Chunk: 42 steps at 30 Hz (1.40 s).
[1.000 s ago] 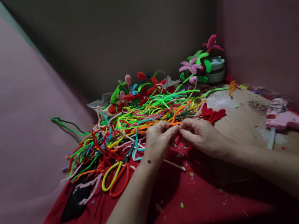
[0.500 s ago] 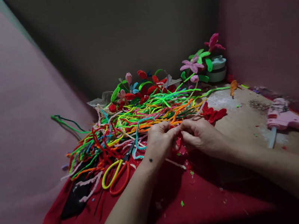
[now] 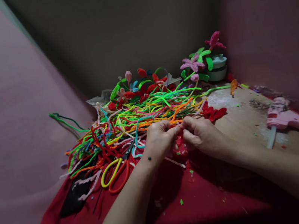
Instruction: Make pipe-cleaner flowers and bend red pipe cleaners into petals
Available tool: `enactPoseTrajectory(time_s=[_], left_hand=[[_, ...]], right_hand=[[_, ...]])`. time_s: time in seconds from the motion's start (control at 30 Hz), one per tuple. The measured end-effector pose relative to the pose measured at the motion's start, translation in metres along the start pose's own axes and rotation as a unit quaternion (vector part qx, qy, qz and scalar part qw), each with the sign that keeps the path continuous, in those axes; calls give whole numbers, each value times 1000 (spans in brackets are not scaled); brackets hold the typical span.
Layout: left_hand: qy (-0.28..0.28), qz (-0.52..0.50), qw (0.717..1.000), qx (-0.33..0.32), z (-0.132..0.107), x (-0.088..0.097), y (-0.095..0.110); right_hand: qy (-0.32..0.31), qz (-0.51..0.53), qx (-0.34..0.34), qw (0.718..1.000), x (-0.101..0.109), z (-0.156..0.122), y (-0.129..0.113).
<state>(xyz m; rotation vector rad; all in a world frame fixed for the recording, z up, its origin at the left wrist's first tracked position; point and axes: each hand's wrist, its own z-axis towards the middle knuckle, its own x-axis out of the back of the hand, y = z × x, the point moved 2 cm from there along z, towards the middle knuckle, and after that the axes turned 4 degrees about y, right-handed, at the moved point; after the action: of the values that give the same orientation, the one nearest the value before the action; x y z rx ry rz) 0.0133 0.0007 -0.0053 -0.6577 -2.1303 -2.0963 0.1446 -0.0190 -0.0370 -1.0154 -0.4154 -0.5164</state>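
Note:
My left hand (image 3: 161,137) and my right hand (image 3: 199,131) meet fingertip to fingertip over the red cloth (image 3: 206,201). Both are closed in a pinch on a small piece of red pipe cleaner (image 3: 178,137), mostly hidden by the fingers. Just behind the hands lies a large heap of coloured pipe cleaners (image 3: 151,108). A red pipe-cleaner petal shape (image 3: 214,111) rests beyond my right hand. Left of my left wrist are scissors (image 3: 119,173) with one yellow and one orange-red handle loop, their blades partly under the heap.
A pink glue gun (image 3: 286,118) lies at the right on the wooden board (image 3: 243,131). Finished pipe-cleaner flowers (image 3: 145,86) stand at the back, near a pale green round container (image 3: 218,69). A flat black object (image 3: 75,197) lies at the left. Small scraps dot the cloth.
My hands stay nearly in place, still pinching the red pipe cleaner. The right fingers have shifted slightly and the red loop below them shows less.

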Motion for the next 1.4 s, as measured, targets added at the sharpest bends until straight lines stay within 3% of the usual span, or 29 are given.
enactPoseTrajectory(time_s=[0.13, 0.37, 0.53, 0.73, 0.9, 1.03, 1.2, 1.27, 1.33, 1.4], left_hand=[[-47, -26, 998, -22, 2, 4, 0], [-62, -75, 995, -35, 3, 9, 5], [-79, -81, 993, -44, 4, 9, 5], [-126, -86, 987, -49, 4, 9, 0], [-117, -26, 992, -38, 1, 9, 3], [-35, 37, 996, -72, 2, 8, 0], [89, 103, 975, -178, 2, 5, -3], [85, 68, 982, -154, 2, 2, -3], [46, 10, 994, -97, 2, -1, -6], [53, -15, 993, -106, 2, -3, -7]], right_hand=[[-103, 205, -115, 966, -1, 3, -3], [-136, 344, -257, 893, 9, 7, -4], [-165, 400, -261, 863, 6, 7, 3], [-174, 382, -247, 873, 4, 4, 2], [-217, 413, -278, 840, 1, 0, 3], [-181, 411, -277, 850, 0, -1, 3], [-121, 365, -240, 891, 1, 0, 1], [-106, 348, -227, 903, 2, 1, 0], [-100, 333, -224, 910, 3, 1, -2], [-96, 324, -229, 913, 3, 0, -3]])
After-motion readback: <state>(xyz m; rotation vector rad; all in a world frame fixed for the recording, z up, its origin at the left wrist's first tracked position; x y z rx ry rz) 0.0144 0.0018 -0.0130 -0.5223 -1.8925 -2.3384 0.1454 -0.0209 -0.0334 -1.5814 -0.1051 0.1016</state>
